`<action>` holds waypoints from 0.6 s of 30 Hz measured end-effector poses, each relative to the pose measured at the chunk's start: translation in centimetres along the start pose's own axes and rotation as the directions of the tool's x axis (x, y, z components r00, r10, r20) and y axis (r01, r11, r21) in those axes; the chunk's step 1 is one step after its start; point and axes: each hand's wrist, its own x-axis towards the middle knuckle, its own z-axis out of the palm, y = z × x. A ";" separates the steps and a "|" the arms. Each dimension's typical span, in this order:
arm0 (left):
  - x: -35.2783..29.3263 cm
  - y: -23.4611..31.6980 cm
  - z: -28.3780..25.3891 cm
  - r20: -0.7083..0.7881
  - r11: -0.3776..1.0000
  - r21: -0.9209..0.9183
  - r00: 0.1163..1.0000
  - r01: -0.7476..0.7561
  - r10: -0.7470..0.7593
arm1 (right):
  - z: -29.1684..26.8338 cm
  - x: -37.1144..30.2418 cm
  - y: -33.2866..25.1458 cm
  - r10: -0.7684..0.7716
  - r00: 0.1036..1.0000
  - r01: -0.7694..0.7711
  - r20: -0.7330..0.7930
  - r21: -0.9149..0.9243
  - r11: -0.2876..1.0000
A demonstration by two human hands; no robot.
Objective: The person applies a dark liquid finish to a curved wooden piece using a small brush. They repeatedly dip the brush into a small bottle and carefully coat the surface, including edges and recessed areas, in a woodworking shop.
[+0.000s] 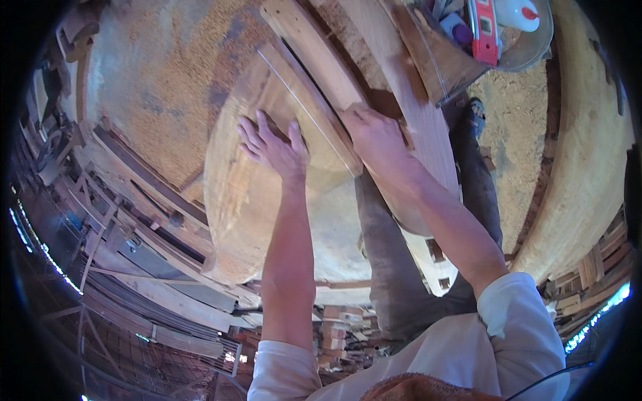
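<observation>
My left hand point(273, 147) lies with its fingers spread on a pale, curved wooden panel point(237, 180). A straight wooden strip point(304, 100) crosses the panel, with a thin light line along its near-left edge. My right hand point(374, 134) is closed at the near end of a thicker wooden board point(317, 57), which runs beside the strip with a dark gap between them. The fingertips of that hand are partly hidden. Right of this board lies a long, smooth plank point(408, 80).
A clear plastic bin point(545, 40) at the top right holds a red spirit level point(485, 33) and a white bottle with a red tip point(520, 15). Sawdust point(167, 87) covers the floor. A large curved timber point(582, 167) stands right; long wood pieces point(147, 180) lie left.
</observation>
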 end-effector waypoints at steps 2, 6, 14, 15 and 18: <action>-0.7 0.0 0.1 0.023 0.999 -0.006 0.999 0.037 -0.036 | 1.1 0.0 -0.1 0.046 0.980 -0.012 0.194 -0.173 0.985; -1.0 -0.1 0.1 0.018 0.999 0.020 0.999 0.045 -0.045 | -0.3 -1.7 -1.5 0.150 0.970 -0.129 0.191 -0.122 0.984; 0.2 0.4 -0.1 0.010 0.998 0.056 1.000 -0.013 0.012 | -1.3 17.9 -2.6 -0.162 0.972 0.134 -0.171 -0.165 0.977; 0.2 0.2 0.0 0.014 0.997 0.071 1.000 -0.007 0.006 | -0.5 18.3 -2.6 -0.170 0.976 0.139 -0.139 -0.209 0.968; 0.0 -0.1 0.0 0.014 0.997 0.082 1.000 0.006 -0.008 | 1.3 14.0 -2.4 0.004 1.000 0.000 0.022 -0.167 0.986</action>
